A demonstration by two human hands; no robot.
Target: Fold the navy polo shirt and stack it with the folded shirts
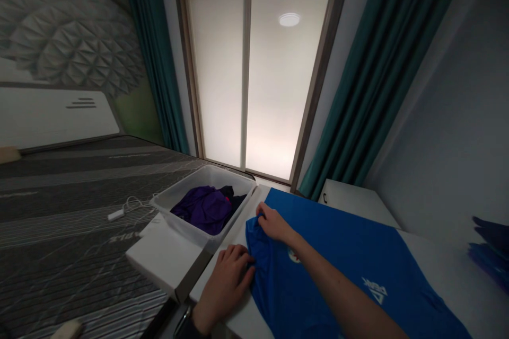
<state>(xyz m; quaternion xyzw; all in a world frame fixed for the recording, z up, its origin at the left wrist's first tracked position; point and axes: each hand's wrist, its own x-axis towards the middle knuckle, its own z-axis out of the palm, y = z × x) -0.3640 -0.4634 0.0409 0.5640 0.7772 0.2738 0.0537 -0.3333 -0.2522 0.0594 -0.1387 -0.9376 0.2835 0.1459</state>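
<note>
A blue shirt [338, 254] with white logos lies spread on a white table [441, 262]. My right hand [274, 222] pinches the shirt's far left part, where the cloth is bunched. Nearer to me, my left hand [229, 280] rests at the shirt's left edge, palm down with bent fingers apart; its fingertips touch the cloth. Left of the shirt, a translucent plastic bin [167, 211] holds crumpled purple clothing [204, 209] and some dark cloth.
The bin stands partly on a white box [163, 254] beside a bed with a grey patterned cover [79, 196]. A white charger [116, 215] with a cable lies on the bed. Dark folded cloth [491, 243] shows at the right edge. A white cabinet [356, 201] stands behind the table.
</note>
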